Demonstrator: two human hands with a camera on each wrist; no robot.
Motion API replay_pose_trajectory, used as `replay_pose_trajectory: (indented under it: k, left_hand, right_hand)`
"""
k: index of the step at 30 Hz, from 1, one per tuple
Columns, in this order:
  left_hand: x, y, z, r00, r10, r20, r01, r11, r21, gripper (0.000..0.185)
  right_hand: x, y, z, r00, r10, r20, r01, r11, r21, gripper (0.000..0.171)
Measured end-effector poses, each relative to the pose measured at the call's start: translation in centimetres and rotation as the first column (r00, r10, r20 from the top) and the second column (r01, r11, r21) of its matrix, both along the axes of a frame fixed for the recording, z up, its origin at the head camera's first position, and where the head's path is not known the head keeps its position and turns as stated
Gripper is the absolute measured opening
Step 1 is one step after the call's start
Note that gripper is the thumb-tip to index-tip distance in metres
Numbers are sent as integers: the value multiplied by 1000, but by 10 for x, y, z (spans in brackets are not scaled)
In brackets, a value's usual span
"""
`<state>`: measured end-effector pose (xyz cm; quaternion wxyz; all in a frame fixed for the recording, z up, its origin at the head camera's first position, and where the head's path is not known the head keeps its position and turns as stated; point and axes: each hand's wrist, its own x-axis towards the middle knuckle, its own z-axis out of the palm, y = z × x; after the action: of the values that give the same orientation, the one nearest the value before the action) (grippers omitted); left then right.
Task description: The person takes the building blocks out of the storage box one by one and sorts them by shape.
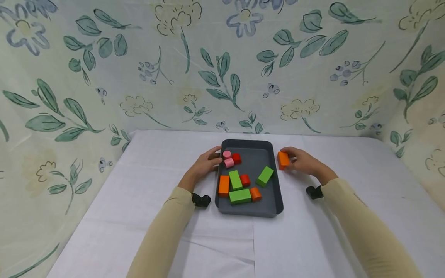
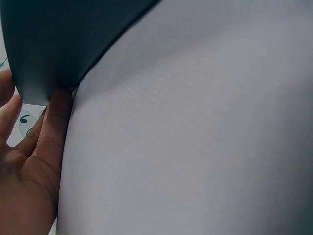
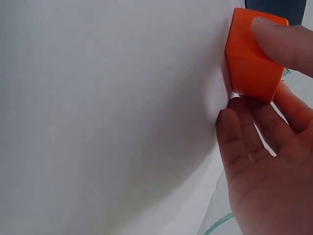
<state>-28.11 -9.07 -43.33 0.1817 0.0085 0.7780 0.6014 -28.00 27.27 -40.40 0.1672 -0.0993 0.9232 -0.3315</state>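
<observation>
orange block | solid, blocky, flat-faced | right hand pinches it

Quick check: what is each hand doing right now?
Left hand: open, fingers resting against the left rim of the gray tray, holding nothing.
Right hand: pinching an orange block on the table just right of the tray.

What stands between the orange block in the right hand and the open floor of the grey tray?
Only the tray's low right wall. The right hand pinches the orange block just outside that wall, and the tray floor beyond it is bare up to the green block.
</observation>
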Motion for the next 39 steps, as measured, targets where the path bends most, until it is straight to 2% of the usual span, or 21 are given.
replay_pose_trajectory:
  k: [17, 20, 23, 26, 32, 35, 39]
  left_hand:
    - [0, 0, 2, 1000, 1, -13, -1, 1000, 24, 56]
    - [0, 0, 2, 1000, -3, -20, 4, 1000, 23, 56]
    - [1, -1, 2, 1000, -8, -15, 8, 1000, 20, 57]
    - [3, -3, 1, 1000, 0, -6, 0, 1000, 9, 56]
    - [3, -1, 1, 1000, -1, -22, 1, 1000, 4, 55]
    - [3, 0, 1, 1000, -14, -20, 14, 1000, -5, 56]
    - [2, 0, 2, 1000, -14, -16, 13, 1000, -5, 56]
  right_hand:
    - [-1, -1, 1, 1000, -10, -12, 11, 1000, 23, 71]
    - [0, -1, 6, 1000, -2, 24, 1, 999, 36, 78]
    - [3, -1, 16, 1000, 6, 25, -7, 998, 62, 85]
    - [10, -3, 30, 999, 19, -28, -17, 996, 90, 84]
    - [31, -14, 49, 985, 79, -156, -60, 991, 119, 67]
    - [42, -23, 51, 967, 113, -227, -86, 988, 129, 59]
    - [52, -40, 50, 928, 191, -320, -143, 976, 168, 52]
